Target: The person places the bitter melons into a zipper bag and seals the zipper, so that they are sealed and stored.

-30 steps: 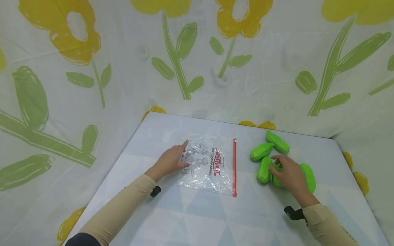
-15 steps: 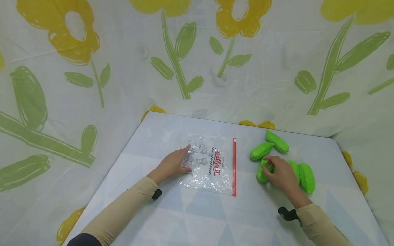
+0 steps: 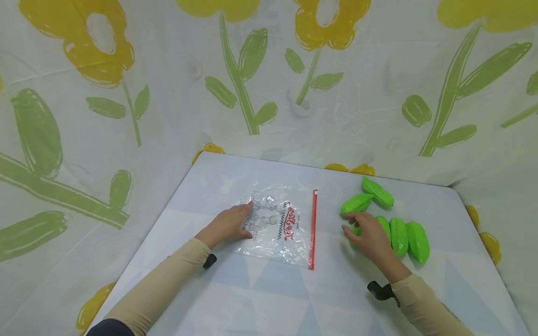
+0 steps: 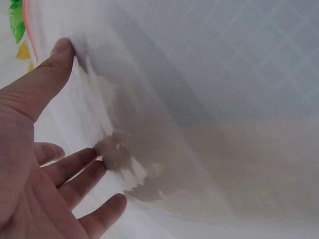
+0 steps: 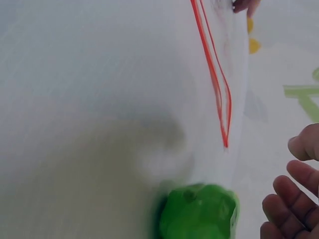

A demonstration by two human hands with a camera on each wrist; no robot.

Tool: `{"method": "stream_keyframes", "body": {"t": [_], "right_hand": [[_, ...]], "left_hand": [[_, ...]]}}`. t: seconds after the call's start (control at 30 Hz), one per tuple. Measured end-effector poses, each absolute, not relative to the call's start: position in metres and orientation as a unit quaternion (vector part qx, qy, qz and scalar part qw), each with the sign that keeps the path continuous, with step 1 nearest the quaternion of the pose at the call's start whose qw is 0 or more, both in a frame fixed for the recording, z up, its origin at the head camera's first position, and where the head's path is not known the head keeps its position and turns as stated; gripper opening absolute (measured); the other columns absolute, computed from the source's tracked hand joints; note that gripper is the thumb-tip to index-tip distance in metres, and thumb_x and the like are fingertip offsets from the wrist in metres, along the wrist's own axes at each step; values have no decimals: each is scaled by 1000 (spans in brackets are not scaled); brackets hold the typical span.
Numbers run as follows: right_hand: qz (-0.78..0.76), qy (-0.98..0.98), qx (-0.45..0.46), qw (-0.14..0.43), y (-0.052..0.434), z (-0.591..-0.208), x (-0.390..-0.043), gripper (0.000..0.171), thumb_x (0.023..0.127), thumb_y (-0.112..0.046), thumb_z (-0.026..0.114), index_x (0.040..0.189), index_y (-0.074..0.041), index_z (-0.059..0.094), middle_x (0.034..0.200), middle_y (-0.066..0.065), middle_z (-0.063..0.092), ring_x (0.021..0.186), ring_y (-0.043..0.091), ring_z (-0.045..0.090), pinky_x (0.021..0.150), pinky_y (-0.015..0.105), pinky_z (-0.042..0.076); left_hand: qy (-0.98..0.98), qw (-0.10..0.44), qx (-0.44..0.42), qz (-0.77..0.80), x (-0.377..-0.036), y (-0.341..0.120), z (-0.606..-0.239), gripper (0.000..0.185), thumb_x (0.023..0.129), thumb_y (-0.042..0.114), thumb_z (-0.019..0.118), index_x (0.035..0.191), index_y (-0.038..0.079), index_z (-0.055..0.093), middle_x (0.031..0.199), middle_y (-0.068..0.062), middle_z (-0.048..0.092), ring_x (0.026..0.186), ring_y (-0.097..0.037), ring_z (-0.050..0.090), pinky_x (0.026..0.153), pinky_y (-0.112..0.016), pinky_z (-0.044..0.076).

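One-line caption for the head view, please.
Left hand rests on a clear zip bag; right hand reaches among five green toy fruits on the table.

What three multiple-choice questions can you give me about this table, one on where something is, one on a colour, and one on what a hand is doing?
1. Where does the left hand rest?
A. On the clear plastic bag
B. On the green toys
C. Off the table

2. What colour is the bag's zip strip?
A. Blue
B. Red
C. Yellow

3. What is the right hand doing?
A. Lying flat on the bag
B. Raised high above the table
C. Resting among the green toy vegetables

Answers:
1. A: its straight fingers lie on the bag's left part.
2. B: a red strip runs along the bag's right edge.
3. C: the hand sits on the green cluster, right of the bag.
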State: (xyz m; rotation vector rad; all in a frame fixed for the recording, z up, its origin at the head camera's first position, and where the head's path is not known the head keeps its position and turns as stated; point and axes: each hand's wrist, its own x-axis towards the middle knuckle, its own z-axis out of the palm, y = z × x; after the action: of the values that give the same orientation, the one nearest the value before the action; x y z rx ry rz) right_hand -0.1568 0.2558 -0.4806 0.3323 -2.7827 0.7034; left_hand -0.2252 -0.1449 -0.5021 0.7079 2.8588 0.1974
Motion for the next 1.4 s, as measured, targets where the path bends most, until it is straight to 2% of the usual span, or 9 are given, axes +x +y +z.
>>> {"method": "stream_keyframes", "body": {"t": [0.3, 0.57, 0.77, 1.07, 1.4], "right_hand": [[258, -951, 124, 117, 235, -483, -159, 29, 84, -23, 67, 110, -10, 63, 93, 4, 60, 85, 18, 55, 71, 36, 49], [276, -952, 110, 69, 220, -489, -160, 31, 84, -22, 68, 112, -11, 62, 94, 0, 58, 84, 16, 54, 72, 32, 51], [280, -952, 117, 54, 208, -497, -164, 30, 84, -23, 67, 111, -11, 63, 92, -2, 58, 82, 14, 55, 70, 29, 50], [298, -949, 95, 27, 196, -509, -169, 31, 84, -25, 68, 112, -14, 62, 93, -2, 58, 82, 13, 54, 69, 27, 50], [299, -950, 84, 23, 193, -520, -174, 32, 83, -29, 70, 111, -17, 63, 89, -5, 57, 78, 11, 51, 69, 26, 49]], "left_hand": [[964, 104, 244, 38, -225, -148, -493, 108, 68, 54, 74, 147, 4, 21, 144, -17, 37, 131, -32, 37, 106, -43, 34], [968, 82, 233, 55, -224, -140, -490, 106, 69, 56, 73, 148, 7, 22, 143, -15, 38, 131, -32, 35, 108, -48, 29], [966, 84, 236, 65, -226, -128, -495, 105, 70, 56, 73, 149, 11, 20, 145, -12, 36, 133, -30, 33, 110, -44, 28], [956, 93, 267, 75, -222, -115, -503, 107, 70, 59, 70, 148, 7, 19, 147, -14, 32, 135, -30, 30, 111, -41, 26], [957, 86, 270, 61, -220, -115, -502, 107, 69, 59, 72, 148, 6, 21, 146, -13, 34, 134, -29, 32, 110, -40, 29]]}}
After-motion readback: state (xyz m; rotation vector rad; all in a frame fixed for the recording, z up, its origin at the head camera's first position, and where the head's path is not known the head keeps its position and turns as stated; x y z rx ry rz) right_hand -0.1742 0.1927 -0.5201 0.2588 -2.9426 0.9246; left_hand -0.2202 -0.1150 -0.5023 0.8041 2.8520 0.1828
